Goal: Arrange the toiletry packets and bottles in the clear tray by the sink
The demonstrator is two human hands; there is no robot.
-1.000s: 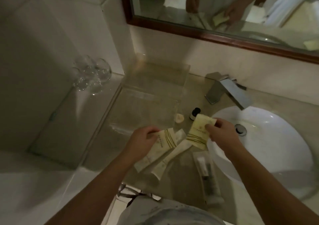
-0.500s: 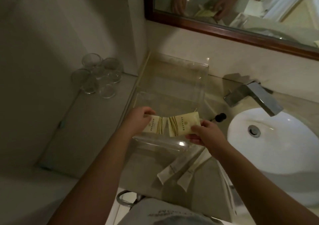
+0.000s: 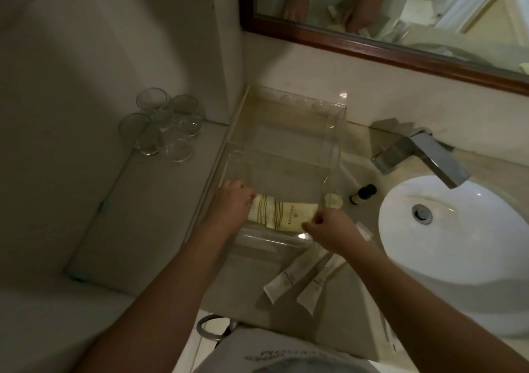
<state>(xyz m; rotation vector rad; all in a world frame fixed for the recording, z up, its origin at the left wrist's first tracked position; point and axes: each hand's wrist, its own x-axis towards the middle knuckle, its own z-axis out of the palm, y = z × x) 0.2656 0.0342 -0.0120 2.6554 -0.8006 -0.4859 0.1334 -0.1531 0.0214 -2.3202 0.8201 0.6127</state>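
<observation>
Noted pale yellow on the flat packets, crossed by thin olive-brown wavy stripes, with small dark lettering. Found the tray colourless and see-through, likewise the glasses. Saw white on the long sachets and the basin, black on the bottle cap, silver on the tap, reddish brown on the mirror frame, beige on the counter.

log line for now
left hand holds striped packet | right hand pinches logo packet | both in clear tray | sachets, bottle outside
</observation>
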